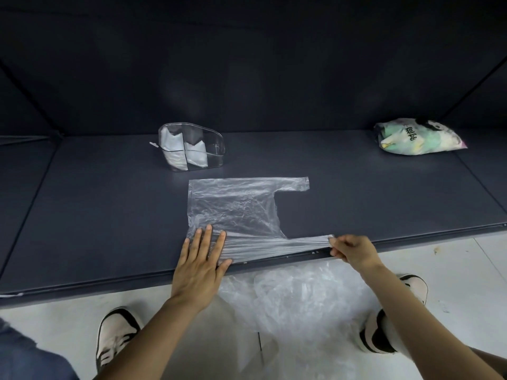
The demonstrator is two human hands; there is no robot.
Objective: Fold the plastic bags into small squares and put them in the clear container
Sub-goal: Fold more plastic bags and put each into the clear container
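Observation:
A clear plastic bag (pixel 236 207) lies flat on the dark table (pixel 109 215), its two handles pointing right. My left hand (pixel 201 260) presses flat, fingers straight, on the bag's near left corner. My right hand (pixel 351 249) pinches the end of the near handle and holds it stretched out to the right along the table's front edge. The clear container (pixel 192 149) stands behind the bag at the back left, with folded white bags inside its compartments.
A printed bag stuffed with colourful things (pixel 417 138) lies at the back right of the table. A heap of loose clear plastic bags (pixel 296 305) sits on the floor between my shoes, below the table's front edge.

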